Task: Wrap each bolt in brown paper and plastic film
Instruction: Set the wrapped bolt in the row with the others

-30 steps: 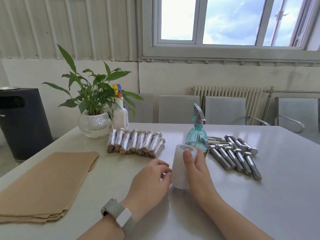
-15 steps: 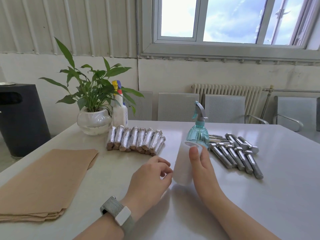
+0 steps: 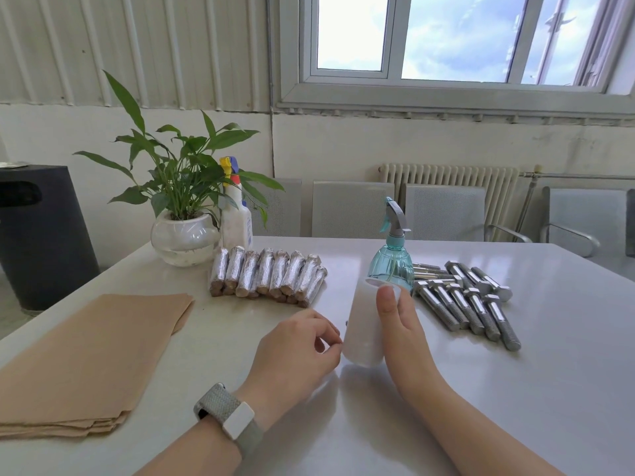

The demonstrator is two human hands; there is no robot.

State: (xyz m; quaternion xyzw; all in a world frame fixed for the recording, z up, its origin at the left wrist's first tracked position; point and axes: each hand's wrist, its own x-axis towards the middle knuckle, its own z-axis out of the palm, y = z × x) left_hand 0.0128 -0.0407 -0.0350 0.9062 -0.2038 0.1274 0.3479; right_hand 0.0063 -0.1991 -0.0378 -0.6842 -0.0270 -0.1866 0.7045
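On the white tabletop the right hand holds a roll of plastic film upright, thumb up the near side and reaching the rim; its other fingers are hidden behind the roll, so how far this grip wraps round cannot be seen. The left hand lies just beside the roll, fingers curled, fingertips at the roll's lower edge; whether they pinch a loose end of film is too faint to tell. Bare bolts lie in a row right of the roll, some partly hidden behind a teal spray bottle. Wrapped bolts sit side by side behind the left hand. A stack of brown paper lies at the left, cut off by the frame edge. A potted plant half hides a white spray bottle.
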